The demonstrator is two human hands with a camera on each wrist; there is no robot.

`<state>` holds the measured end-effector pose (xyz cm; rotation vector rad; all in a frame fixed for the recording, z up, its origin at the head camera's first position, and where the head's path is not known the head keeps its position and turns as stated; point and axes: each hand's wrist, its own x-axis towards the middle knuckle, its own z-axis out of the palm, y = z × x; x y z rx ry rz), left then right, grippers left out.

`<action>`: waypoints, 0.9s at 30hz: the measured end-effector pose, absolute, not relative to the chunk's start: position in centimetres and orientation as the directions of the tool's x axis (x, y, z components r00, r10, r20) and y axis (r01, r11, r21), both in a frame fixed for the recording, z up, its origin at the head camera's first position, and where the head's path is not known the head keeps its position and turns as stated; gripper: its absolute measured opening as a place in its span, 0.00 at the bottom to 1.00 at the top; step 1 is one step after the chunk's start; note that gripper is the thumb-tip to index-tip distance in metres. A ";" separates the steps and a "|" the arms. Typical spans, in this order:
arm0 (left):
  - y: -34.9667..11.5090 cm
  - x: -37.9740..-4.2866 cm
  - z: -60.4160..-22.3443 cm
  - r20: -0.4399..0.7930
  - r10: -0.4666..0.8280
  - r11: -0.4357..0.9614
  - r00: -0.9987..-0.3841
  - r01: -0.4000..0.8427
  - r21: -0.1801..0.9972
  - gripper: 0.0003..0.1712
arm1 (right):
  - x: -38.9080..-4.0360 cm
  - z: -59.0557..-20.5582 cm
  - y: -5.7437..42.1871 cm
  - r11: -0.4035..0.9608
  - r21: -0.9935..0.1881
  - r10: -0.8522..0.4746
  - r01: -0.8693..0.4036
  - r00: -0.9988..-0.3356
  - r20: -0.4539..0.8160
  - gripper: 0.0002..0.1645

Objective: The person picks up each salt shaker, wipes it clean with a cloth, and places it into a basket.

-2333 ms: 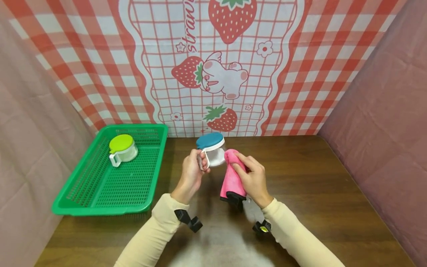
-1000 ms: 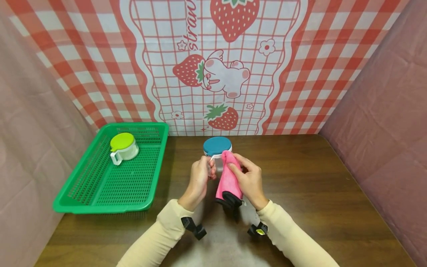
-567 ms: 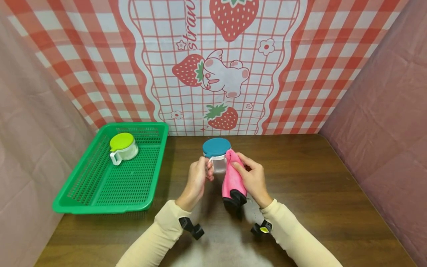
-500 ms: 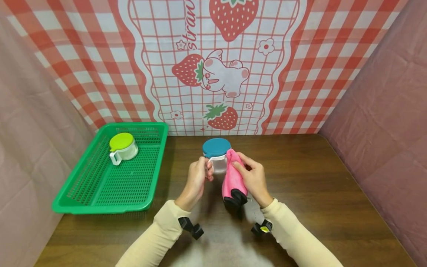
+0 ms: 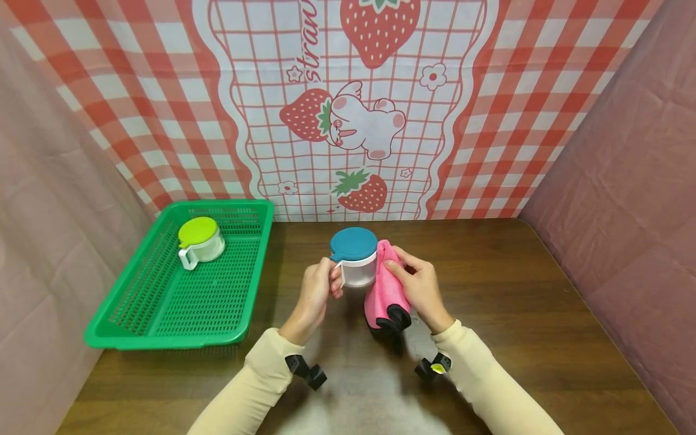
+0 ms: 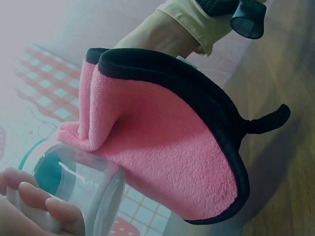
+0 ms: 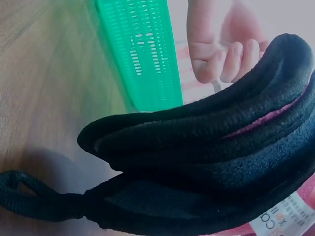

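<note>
"While the left hand (image 5: 316, 287) curls its fingers round the handle (image 5: 341, 275) of a blue jar (image 5: 359, 272), the right hand (image 5: 423, 287) pinches a pink cloth (image 5: 387, 290) between thumb and fingers. Where exactly is the jar?"

"Between the two sets of fingers, upright, its clear wall touching the cloth on the side away from the handle. It appears to be held above the table (image 5: 516, 290)."

"And how would it handle?"

"Light, most likely, and stiff; the clear body may be glass or plastic, which cannot be told. If glass, it would be fragile, and its smooth wall could slip. The handle, inside the left fingers, looks the surest hold. The cloth seems soft and floppy, best taken near its folded top, where the right fingers pinch it; its black trim hangs below them."

"The count?"

"Two hands, both grasping. Two jars: the blue one, and a lime jar (image 5: 201, 244) well to the left of the left fingers, standing in the single green basket (image 5: 212, 302). One cloth, with one label (image 7: 285, 216) showing in the right wrist view. Two wrist cameras (image 5: 307, 371), one strapped behind each set of fingers."
</note>
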<state>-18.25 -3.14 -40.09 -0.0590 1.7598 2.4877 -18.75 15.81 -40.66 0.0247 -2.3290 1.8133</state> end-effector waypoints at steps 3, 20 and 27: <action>-3.2 -18.1 -40.0 -0.084 0.055 -0.327 -0.995 -0.098 0.940 0.15 | -18.7 -40.5 16.0 0.243 -0.963 0.109 -0.120 -0.983 0.149 0.23; -3.3 -18.1 -40.4 -0.082 0.043 -0.359 -0.996 -0.092 0.929 0.15 | -17.7 -40.6 15.7 0.281 -0.946 0.083 -0.158 -0.979 0.188 0.24; -3.4 -18.1 -40.7 -0.091 0.006 -0.353 -0.996 -0.087 0.932 0.16 | -17.2 -40.7 15.2 0.321 -0.918 0.039 -0.231 -0.966 0.257 0.23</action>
